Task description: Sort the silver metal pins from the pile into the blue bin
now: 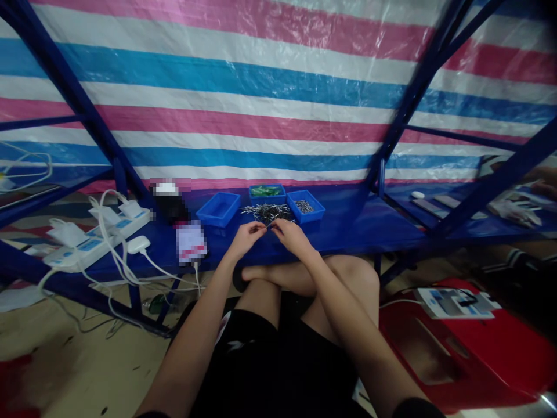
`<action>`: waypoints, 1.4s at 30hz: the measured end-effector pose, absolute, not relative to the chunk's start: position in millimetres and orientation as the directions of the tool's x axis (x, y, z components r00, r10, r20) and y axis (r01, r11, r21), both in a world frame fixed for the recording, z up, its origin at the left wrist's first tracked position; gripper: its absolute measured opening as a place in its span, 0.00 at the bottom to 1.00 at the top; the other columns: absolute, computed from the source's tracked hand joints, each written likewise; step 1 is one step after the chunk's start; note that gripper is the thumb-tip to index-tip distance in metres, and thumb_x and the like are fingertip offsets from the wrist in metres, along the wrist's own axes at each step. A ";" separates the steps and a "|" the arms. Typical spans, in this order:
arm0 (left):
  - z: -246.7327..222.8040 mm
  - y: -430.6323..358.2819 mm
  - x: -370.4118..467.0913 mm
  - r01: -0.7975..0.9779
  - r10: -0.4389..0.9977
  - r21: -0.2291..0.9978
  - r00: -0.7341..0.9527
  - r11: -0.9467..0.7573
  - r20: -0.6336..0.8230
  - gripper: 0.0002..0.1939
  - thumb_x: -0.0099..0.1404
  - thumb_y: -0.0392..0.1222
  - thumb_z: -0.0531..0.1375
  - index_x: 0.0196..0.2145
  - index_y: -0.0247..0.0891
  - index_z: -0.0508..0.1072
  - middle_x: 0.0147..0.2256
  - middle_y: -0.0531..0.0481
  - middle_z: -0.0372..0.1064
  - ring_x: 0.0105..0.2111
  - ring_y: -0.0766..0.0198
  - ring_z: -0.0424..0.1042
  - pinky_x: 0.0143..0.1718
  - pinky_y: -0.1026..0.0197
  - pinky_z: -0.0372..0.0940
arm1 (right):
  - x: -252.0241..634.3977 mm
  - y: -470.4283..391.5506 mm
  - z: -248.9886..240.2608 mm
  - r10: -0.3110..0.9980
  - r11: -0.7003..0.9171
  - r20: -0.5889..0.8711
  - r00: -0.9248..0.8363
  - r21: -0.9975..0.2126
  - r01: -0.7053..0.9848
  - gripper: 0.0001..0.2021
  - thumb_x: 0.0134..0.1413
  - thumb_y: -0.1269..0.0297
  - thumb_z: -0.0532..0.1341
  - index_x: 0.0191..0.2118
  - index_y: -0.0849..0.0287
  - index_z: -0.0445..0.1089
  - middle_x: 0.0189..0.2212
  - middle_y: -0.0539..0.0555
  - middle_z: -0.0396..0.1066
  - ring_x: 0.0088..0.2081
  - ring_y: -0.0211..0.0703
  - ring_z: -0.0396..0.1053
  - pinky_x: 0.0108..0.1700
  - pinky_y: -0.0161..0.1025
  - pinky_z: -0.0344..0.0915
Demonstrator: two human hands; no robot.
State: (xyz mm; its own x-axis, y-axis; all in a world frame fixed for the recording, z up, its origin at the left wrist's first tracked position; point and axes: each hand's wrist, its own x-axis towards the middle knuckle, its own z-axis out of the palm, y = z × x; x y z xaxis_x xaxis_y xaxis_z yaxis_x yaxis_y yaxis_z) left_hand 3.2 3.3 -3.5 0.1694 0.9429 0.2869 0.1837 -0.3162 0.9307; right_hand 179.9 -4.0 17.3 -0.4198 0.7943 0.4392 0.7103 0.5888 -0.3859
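Note:
My left hand [249,237] and my right hand [289,233] meet fingertip to fingertip at the near side of a pile. Both are closed in a pinch; whatever small piece sits between the fingers is too small to name. Just beyond them lies the loose pile of thin silvery and dark metal pieces [268,211] on the blue tabletop [348,227]. Around it stand three blue trays: an empty-looking left tray [219,223], a back tray [267,200] with green pieces inside, and a right tray [311,218] containing small metallic parts.
White power strips [98,242] with plugs and trailing cables lie on the left, near a phone [191,242]. Blue metal struts [402,119] frame the bench before a striped sheet [261,81]. A red plastic stool [470,348] stands at right, with another person's hand [546,181] beyond.

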 end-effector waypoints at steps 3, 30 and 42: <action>-3.1 2.4 3.3 0.192 0.948 0.933 0.162 -0.304 0.275 0.16 0.53 0.49 0.61 0.33 0.34 0.73 0.29 0.48 0.71 0.30 0.62 0.69 0.34 0.60 0.63 | 179.5 -4.1 16.7 0.796 0.577 0.470 -0.381 -0.399 0.713 0.11 0.58 0.66 0.54 0.47 0.58 0.63 0.39 0.55 0.70 0.40 0.40 0.67 0.42 0.35 0.60; -7.2 8.1 2.7 0.239 0.947 0.919 0.138 -0.315 0.289 0.15 0.58 0.50 0.55 0.31 0.34 0.70 0.24 0.50 0.67 0.26 0.65 0.67 0.29 0.64 0.63 | 179.5 -5.3 18.7 0.777 0.622 0.464 -0.424 -0.463 0.632 0.07 0.58 0.64 0.53 0.38 0.59 0.64 0.35 0.53 0.69 0.36 0.38 0.66 0.39 0.33 0.59; -6.8 8.2 1.2 0.157 0.955 0.942 0.081 -0.295 0.286 0.16 0.59 0.50 0.54 0.36 0.34 0.70 0.24 0.51 0.66 0.24 0.66 0.66 0.25 0.65 0.61 | 194.5 8.2 25.8 0.860 0.356 0.491 0.140 -0.773 0.525 0.16 0.56 0.56 0.52 0.44 0.59 0.67 0.38 0.55 0.71 0.32 0.38 0.68 0.38 0.35 0.63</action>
